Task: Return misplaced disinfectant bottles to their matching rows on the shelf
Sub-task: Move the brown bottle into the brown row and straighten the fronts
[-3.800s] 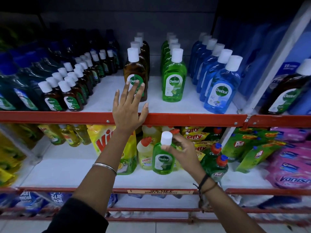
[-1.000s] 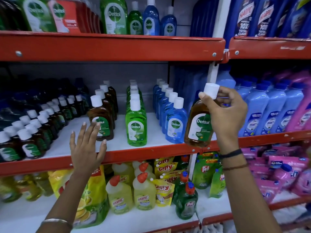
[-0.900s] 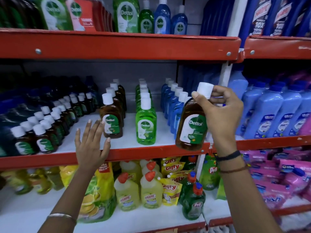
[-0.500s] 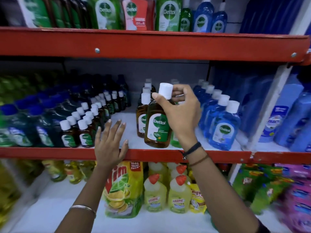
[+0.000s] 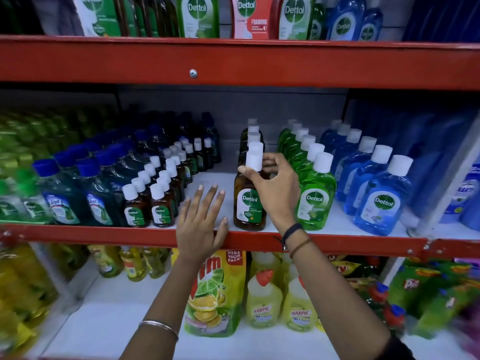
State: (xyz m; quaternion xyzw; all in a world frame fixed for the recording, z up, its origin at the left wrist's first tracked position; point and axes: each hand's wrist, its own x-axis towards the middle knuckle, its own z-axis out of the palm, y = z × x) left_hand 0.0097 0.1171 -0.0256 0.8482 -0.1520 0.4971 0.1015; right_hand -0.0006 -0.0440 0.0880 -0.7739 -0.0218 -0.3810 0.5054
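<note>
your right hand [image 5: 275, 193] is raised to the middle shelf [image 5: 337, 241], wrist bent, with thumb and fingertips closed round the white cap [image 5: 254, 162] of the brown dettol bottle [image 5: 250, 203]. the bottle stands upright with its base on the shelf board, at the front of the brown row [image 5: 253, 137], just behind the red front rail. your left hand [image 5: 201, 224] is open and holds nothing: palm laid over the rail, fingers spread and pointing toward the back of the shelf, just left of the held bottle and not touching it. a bangle sits on the left forearm and two bands on the right wrist.

counts on the middle shelf:
- brown row: four white caps show behind the held bottle; the bodies are mostly hidden.
- green row [image 5: 313, 193]: six caps show.
- blue row [image 5: 381, 198]: six caps show.
- small brown bottles [image 5: 145, 209]: two files, running back; the rear ones are too small to count.
- dark green bottles with blue caps [image 5: 78, 201]: blurred, count cannot be told.

clearances: bare white board lies between the small brown bottles and the brown row, under and beyond your left fingers. the held bottle stands near the green row, your right hand between them. the upper shelf rail [image 5: 233, 61] runs well above the caps.
</note>
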